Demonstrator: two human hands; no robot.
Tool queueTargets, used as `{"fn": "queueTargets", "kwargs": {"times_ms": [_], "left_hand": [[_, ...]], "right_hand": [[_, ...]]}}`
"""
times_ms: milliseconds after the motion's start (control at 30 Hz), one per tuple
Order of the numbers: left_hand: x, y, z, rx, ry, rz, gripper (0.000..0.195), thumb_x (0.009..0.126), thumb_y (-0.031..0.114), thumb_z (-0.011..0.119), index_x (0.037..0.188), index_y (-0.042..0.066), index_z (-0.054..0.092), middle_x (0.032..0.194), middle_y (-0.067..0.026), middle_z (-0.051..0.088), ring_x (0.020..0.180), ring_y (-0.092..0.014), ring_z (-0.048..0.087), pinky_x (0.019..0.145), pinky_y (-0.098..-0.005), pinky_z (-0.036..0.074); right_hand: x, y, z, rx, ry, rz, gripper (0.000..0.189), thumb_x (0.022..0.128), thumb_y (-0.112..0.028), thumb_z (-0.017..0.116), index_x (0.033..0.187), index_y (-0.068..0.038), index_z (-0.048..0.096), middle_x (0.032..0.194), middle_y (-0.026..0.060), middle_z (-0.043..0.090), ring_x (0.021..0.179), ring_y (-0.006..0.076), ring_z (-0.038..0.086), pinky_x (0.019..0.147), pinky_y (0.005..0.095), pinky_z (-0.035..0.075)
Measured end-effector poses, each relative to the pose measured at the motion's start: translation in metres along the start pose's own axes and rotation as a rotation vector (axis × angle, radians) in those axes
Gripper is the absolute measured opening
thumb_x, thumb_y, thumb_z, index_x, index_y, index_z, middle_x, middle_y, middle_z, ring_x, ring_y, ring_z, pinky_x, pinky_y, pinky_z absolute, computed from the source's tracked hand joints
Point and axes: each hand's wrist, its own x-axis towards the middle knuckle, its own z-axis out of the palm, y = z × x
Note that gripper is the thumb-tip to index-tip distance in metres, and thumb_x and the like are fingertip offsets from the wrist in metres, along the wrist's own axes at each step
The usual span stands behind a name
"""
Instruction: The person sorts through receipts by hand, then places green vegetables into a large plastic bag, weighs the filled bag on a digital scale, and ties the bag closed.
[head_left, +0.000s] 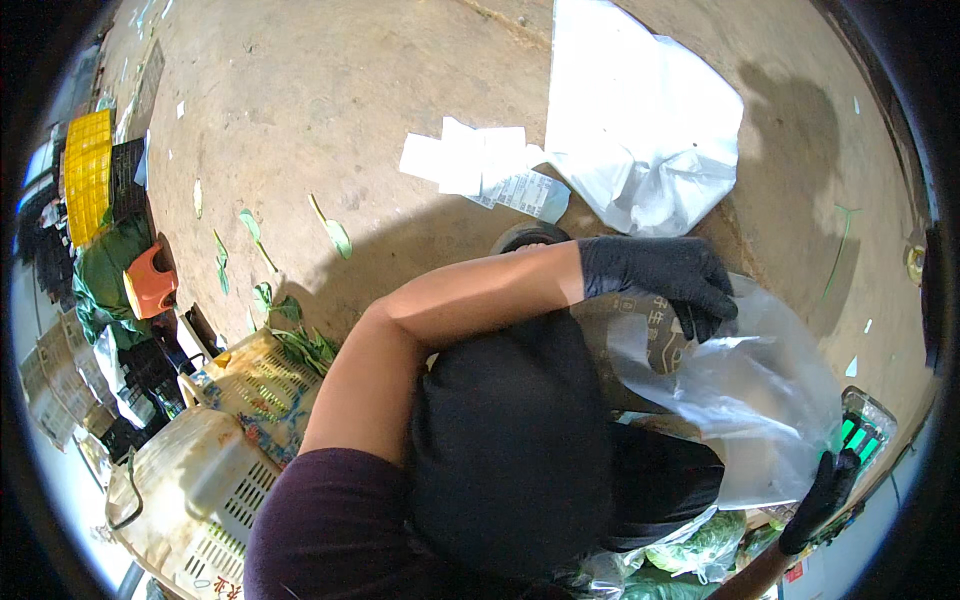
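A black glove covers my left hand (667, 285), whose fingers are curled down onto the upper edge of a clear plastic bag (757, 420). The bag spreads between my two hands, over a brown surface with printing. At the lower right, my right hand (817, 499), also in a black glove, is at the bag's far edge; whether its fingers grip the film cannot be told. Just beyond that hand lies a clear tray with green strips (862, 436). My knee in black cloth (664, 480) is beside the bag. Leafy greens in clear plastic (701, 547) lie below it.
A large white plastic sheet (645, 127) and printed paper slips (480, 161) lie on the concrete floor. Loose leaves (337, 236) are scattered leftwards. Pale plastic baskets (195, 487) stand at the lower left, with an orange stool (152, 283) and a yellow crate (88, 176) farther back.
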Motion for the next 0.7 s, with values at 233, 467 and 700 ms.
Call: {"fn": "queueTargets", "kwargs": {"times_ms": [233,467,700], "left_hand": [[0.017,-0.05,0.016,0.598,0.092,0.804,0.028,0.078,0.021,0.062,0.1,0.004,0.059,0.089,-0.0083,0.062,0.081,-0.014,0.057,0.068,-0.0297,0.047],[0.0,0.002,0.016,0.232,0.27,-0.161,0.025,0.078,0.026,0.061,0.079,0.002,0.063,0.066,-0.0046,0.06,0.059,-0.009,0.055,0.053,-0.0245,0.044],[-0.028,0.02,0.011,0.144,0.346,-0.151,0.027,0.076,0.027,0.065,0.074,0.0,0.063,0.058,-0.004,0.058,0.051,-0.009,0.051,0.048,-0.0237,0.043]], "right_hand": [[0.018,-0.041,0.007,0.014,-0.122,0.2,0.046,0.086,-0.014,0.049,0.128,0.001,0.035,0.131,0.0111,0.037,0.119,0.0212,0.033,0.099,0.0333,0.026],[0.027,-0.03,0.016,0.141,-0.103,0.118,0.04,0.084,-0.009,0.052,0.121,0.002,0.042,0.123,0.0117,0.044,0.111,0.0209,0.041,0.094,0.0319,0.032],[0.008,-0.147,0.033,0.023,0.243,-0.251,0.027,0.083,-0.014,0.047,0.104,0.003,0.051,0.101,0.0172,0.055,0.094,0.031,0.052,0.083,0.0404,0.042]]}}
